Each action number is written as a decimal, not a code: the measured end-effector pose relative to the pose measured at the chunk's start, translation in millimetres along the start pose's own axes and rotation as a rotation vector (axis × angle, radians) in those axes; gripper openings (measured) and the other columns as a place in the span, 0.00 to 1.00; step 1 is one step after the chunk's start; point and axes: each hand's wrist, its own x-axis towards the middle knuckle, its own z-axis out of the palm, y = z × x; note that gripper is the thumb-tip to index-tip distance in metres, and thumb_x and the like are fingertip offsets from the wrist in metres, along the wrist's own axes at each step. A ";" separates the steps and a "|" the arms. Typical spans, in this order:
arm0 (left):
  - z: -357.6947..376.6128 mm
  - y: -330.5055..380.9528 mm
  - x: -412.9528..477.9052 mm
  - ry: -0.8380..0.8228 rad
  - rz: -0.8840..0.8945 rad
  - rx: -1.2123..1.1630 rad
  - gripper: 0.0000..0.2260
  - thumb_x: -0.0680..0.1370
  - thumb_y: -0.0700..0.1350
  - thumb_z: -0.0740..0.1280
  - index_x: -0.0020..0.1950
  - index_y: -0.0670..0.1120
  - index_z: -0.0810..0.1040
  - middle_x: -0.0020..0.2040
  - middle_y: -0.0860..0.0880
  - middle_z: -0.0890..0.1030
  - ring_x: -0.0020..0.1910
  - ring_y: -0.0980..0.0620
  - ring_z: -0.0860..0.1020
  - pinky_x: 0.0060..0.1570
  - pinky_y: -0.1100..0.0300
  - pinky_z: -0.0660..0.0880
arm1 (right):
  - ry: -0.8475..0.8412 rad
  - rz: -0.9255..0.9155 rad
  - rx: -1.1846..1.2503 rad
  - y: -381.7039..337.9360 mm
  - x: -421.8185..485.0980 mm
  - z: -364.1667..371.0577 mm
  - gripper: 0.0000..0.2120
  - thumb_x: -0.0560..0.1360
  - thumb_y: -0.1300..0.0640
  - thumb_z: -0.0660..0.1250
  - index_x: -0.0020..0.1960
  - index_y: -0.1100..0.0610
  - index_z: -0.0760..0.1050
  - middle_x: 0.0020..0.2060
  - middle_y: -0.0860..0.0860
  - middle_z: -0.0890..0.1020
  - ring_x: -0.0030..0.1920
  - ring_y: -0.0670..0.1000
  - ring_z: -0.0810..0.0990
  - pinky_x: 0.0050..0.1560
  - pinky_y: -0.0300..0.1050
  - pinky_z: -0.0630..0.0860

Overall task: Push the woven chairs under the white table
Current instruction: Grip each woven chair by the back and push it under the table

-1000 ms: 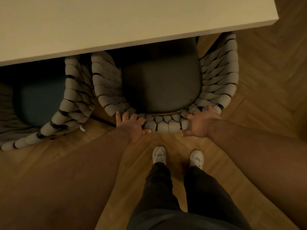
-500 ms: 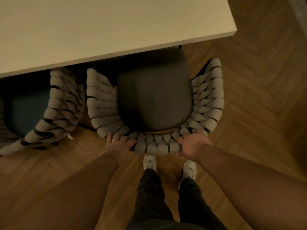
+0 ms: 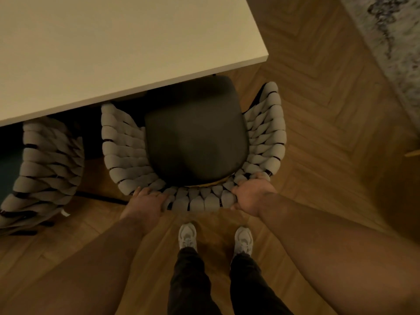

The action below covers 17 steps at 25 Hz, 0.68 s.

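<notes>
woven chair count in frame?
2. One woven chair at centre, back gripped by left hand and right hand. A second chair at far left, partly under the white table, cut by the frame edge. More may hide beyond.

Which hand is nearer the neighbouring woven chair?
Left. The left hand grips the held chair's back on the side facing the neighbouring chair; the right hand grips its far side.

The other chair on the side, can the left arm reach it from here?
Probably yes, once the left grip lets go of the near chair. The other chair stands close beside it, with only bare floor between them.
</notes>
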 end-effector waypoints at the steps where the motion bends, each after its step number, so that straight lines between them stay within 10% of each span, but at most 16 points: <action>1: -2.3 1.0 6.8 -0.001 0.002 -0.010 0.27 0.84 0.53 0.57 0.83 0.55 0.57 0.81 0.52 0.65 0.81 0.46 0.57 0.81 0.46 0.46 | -0.002 0.011 -0.006 5.0 4.0 -5.5 0.28 0.83 0.33 0.53 0.76 0.47 0.68 0.74 0.50 0.72 0.74 0.58 0.70 0.75 0.63 0.57; 17: -21.7 4.3 52.8 0.014 -0.042 -0.195 0.28 0.79 0.65 0.63 0.79 0.60 0.65 0.77 0.54 0.69 0.79 0.45 0.59 0.79 0.42 0.45 | 0.108 0.035 -0.007 49.1 36.0 -34.4 0.30 0.82 0.34 0.56 0.81 0.46 0.61 0.79 0.52 0.65 0.79 0.60 0.62 0.77 0.73 0.39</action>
